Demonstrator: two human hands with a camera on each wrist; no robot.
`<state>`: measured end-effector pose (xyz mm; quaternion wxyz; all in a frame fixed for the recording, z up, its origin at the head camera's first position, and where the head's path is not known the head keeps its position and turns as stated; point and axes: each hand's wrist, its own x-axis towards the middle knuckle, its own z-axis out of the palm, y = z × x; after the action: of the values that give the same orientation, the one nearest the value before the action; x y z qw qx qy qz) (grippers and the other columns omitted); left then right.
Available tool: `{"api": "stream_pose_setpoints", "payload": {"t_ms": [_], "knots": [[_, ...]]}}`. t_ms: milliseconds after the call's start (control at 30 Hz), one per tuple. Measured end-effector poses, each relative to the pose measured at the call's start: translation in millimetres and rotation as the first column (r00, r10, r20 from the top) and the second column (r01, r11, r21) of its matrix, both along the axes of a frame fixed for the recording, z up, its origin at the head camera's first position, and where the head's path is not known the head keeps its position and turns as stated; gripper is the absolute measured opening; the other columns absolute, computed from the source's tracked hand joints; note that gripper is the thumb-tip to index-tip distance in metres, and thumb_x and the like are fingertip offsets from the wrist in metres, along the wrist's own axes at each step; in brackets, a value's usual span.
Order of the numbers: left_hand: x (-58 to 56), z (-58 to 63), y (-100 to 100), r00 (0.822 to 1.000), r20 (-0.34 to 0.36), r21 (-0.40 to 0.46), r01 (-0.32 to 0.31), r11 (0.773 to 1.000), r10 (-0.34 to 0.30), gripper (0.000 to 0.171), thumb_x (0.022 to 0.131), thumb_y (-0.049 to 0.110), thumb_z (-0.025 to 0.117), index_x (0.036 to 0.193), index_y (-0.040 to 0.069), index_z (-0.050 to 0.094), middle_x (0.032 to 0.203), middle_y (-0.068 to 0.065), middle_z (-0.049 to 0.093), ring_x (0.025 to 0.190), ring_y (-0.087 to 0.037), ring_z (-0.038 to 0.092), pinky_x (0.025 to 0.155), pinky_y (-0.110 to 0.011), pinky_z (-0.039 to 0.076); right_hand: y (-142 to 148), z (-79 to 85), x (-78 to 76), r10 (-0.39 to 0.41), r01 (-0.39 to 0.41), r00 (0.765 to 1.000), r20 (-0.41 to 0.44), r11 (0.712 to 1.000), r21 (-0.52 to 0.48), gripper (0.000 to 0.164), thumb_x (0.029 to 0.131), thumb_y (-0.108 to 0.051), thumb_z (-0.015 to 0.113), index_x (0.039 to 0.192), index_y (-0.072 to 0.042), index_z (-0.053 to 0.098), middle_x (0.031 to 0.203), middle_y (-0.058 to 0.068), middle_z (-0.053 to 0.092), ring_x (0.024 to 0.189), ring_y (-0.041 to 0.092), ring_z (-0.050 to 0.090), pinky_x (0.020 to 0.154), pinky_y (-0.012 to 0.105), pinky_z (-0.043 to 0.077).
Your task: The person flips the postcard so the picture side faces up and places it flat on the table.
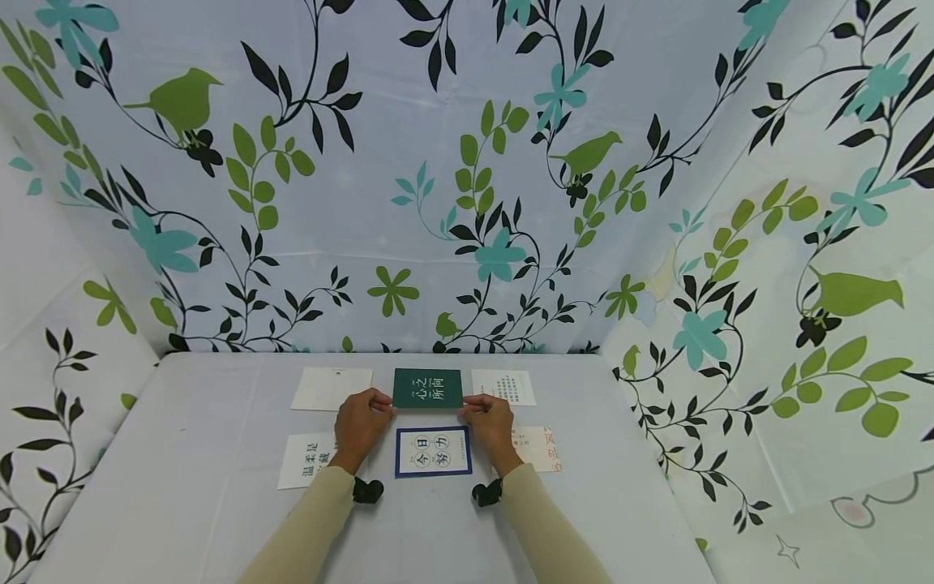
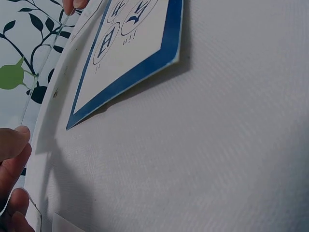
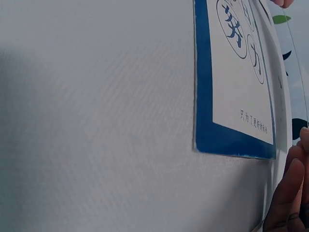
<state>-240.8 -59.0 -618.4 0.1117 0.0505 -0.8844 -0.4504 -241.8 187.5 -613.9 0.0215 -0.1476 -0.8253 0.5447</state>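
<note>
A dark green card (image 1: 427, 388) with white characters is held between both hands at the back of the table. My left hand (image 1: 361, 428) pinches its left end near the lower corner, and my right hand (image 1: 492, 427) pinches the right end. In the wrist views the left thumb and fingers (image 2: 14, 145) and the right fingers (image 3: 289, 186) show only at the frame edges. Closer to me, between the wrists, lies a blue-bordered white card (image 1: 434, 452) with circled characters.
White cards lie around the hands: a nearly plain one (image 1: 332, 388) at back left, a lettered one (image 1: 505, 387) at back right, one with bold characters (image 1: 302, 461) at front left, and one with orange print (image 1: 538, 448) at front right. A patterned curtain (image 1: 438, 308) stands behind the white table (image 1: 212, 454).
</note>
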Motion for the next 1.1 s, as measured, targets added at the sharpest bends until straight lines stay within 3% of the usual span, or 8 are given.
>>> {"api": "stream_pose_setpoints", "payload": {"t_ms": [500, 1100], "knots": [[0.4, -2.8, -0.8, 1.000, 0.003, -0.021, -0.026, 0.999, 0.026, 0.008, 0.088, 0.010, 0.081, 0.096, 0.012, 0.082, 0.083, -0.006, 0.078, 0.090, -0.028, 0.070, 0.076, -0.041, 0.048, -5.4, 0.8, 1.5, -0.017, 0.017, 0.999, 0.034, 1.000, -0.013, 0.019, 0.093, -0.007, 0.078, 0.111, -0.013, 0.081, 0.090, 0.002, 0.078, 0.076, 0.016, 0.072, 0.066, 0.027, 0.057], [4.0, -0.8, -1.5, 0.998, 0.053, -0.073, 0.034, 0.997, -0.030, 0.013, 0.089, 0.011, 0.082, 0.103, 0.008, 0.082, 0.089, -0.008, 0.076, 0.095, -0.028, 0.066, 0.086, -0.046, 0.050, -7.7, -4.0, 1.8, 0.020, -0.018, 0.999, 0.050, 0.999, -0.044, 0.023, 0.097, -0.009, 0.073, 0.120, -0.010, 0.077, 0.094, 0.006, 0.076, 0.070, 0.017, 0.072, 0.060, 0.025, 0.057]]}}
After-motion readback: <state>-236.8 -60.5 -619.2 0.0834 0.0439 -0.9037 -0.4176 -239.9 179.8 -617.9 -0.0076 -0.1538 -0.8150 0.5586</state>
